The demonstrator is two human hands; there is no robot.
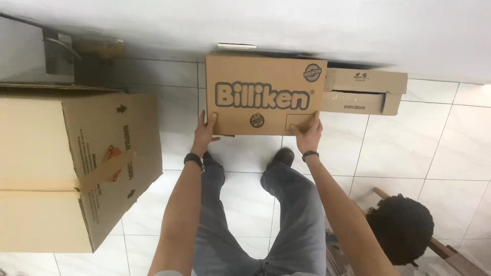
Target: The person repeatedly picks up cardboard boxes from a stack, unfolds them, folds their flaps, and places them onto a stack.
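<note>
A brown cardboard box (261, 76) with grey printed lettering and round stamps stands on the white tiled floor against the wall, straight ahead. My left hand (205, 132) grips its near left corner. My right hand (308, 134) grips its near right corner. Both wrists wear dark bands. My legs in grey trousers and dark shoes stand just behind the box.
A large taped cardboard box (76, 163) fills the left side. A smaller open cardboard box (363, 92) lies right of the held one, against the wall (307, 25). Another person's dark-haired head (401, 227) is low at the right, over wooden slats (445, 250).
</note>
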